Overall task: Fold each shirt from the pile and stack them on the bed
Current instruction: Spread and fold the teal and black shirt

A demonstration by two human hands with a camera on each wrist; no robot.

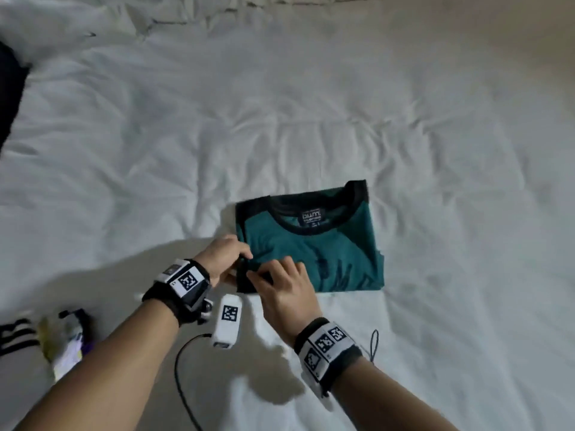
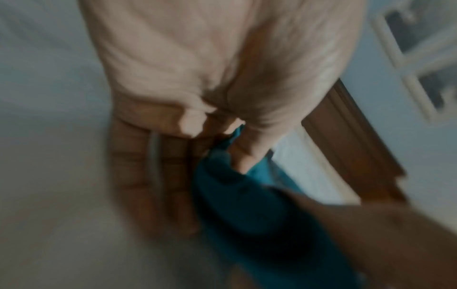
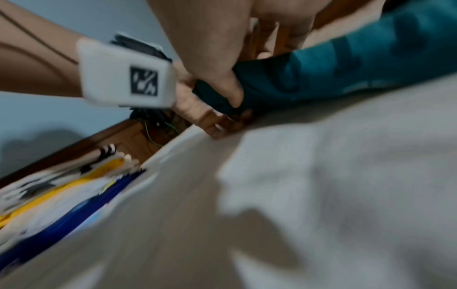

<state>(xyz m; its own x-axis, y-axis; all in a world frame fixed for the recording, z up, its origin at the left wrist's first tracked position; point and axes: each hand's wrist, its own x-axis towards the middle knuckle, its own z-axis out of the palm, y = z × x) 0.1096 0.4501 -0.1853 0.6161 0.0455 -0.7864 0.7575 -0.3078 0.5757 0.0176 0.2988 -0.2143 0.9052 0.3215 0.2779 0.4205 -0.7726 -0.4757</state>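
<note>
Neck label reads "b.u.m."; both hands' fingers apparently pinch teal shirt point(image 1: 339, 244) near-left corner.

The folded T-shirt point(image 1: 314, 244) lies on the bed sheet point(image 1: 311, 119), nearer the front edge than the back, its collar toward the back. Both hands meet at the shirt's front-left corner: the left hand point(image 1: 222, 259) outside it on the left, the right hand point(image 1: 284, 290) on top, in front. A heap of clothes point(image 1: 62, 343) (blurred) sits by the sheet's front-left corner, well left of the shirt.
</note>
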